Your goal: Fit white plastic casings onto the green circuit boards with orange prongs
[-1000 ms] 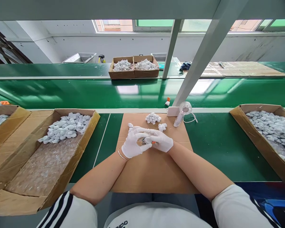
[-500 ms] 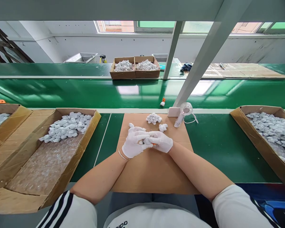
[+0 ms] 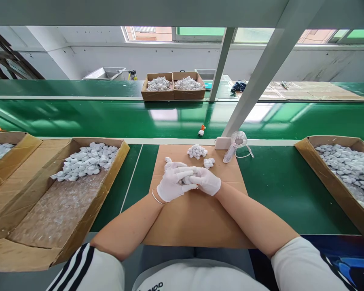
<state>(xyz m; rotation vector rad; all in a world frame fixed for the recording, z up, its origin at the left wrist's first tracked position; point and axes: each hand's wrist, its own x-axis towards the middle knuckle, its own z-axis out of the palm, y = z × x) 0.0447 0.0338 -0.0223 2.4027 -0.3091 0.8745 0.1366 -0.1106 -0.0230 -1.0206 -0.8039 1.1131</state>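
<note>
Both hands wear white gloves and meet over a cardboard sheet [image 3: 197, 222]. My left hand [image 3: 174, 184] has its fingers wrapped round a small white piece, and my right hand [image 3: 205, 180] closes on it from the other side. The held piece is mostly hidden, with a bit of orange showing near the fingertips. Just beyond the hands lie a pile of small white pieces [image 3: 197, 151] and a smaller cluster [image 3: 209, 163]. Another white piece [image 3: 168, 160] shows behind my left hand.
A clear tape roll [image 3: 239, 139] stands by a slanted post [image 3: 255, 76]. Cardboard boxes of white pieces flank the sheet, left [image 3: 109, 182] and right [image 3: 324, 173]. A small orange-and-white item [image 3: 202, 130] sits on the green belt [image 3: 118, 121]; two more boxes [image 3: 172, 95] stand behind.
The orange-and-white item on the belt has shifted left. My hands stay together in nearly the same place, their fingers slightly moved, with less orange showing between them.
</note>
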